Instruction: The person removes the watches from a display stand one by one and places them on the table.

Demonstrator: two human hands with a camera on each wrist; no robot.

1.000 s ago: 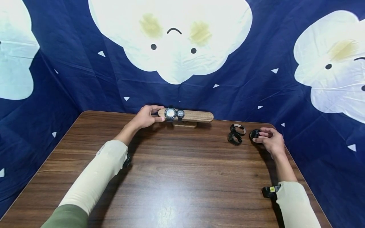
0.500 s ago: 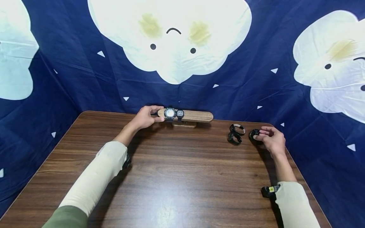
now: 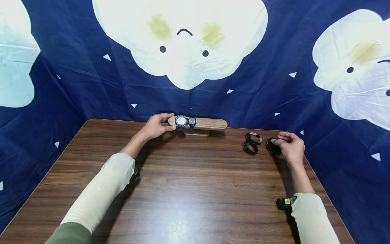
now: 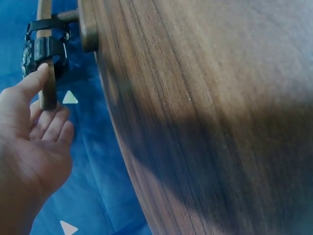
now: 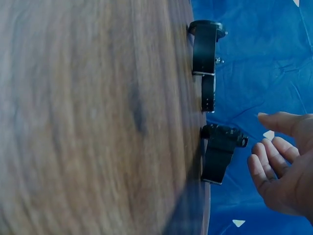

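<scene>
My left hand (image 3: pixel 154 126) pinches the left end of a wooden watch stand (image 3: pixel 211 124), thumb in front and fingers behind. A large round-faced watch (image 3: pixel 181 121) and a smaller square-faced watch (image 3: pixel 192 121) are strapped round its bar, side by side; in the left wrist view the thumb lies right by the larger watch's strap (image 4: pixel 57 47). At the far right, my right hand (image 3: pixel 293 148) hovers over a black watch (image 3: pixel 270 146) standing on the table. The right wrist view shows a gap between its loosely bent fingers (image 5: pixel 274 155) and that watch (image 5: pixel 220 154).
Left of the right hand, two more watches stand close together: one with a pale inner strap (image 3: pixel 257 136), one all black (image 3: pixel 250 148). The brown wooden table (image 3: pixel 195 176) ends at a blue cloth backdrop (image 3: pixel 122 84) with white clouds.
My right hand has risen off the black watch, its fingertips now apart from it. My left hand stays on the watch stand.
</scene>
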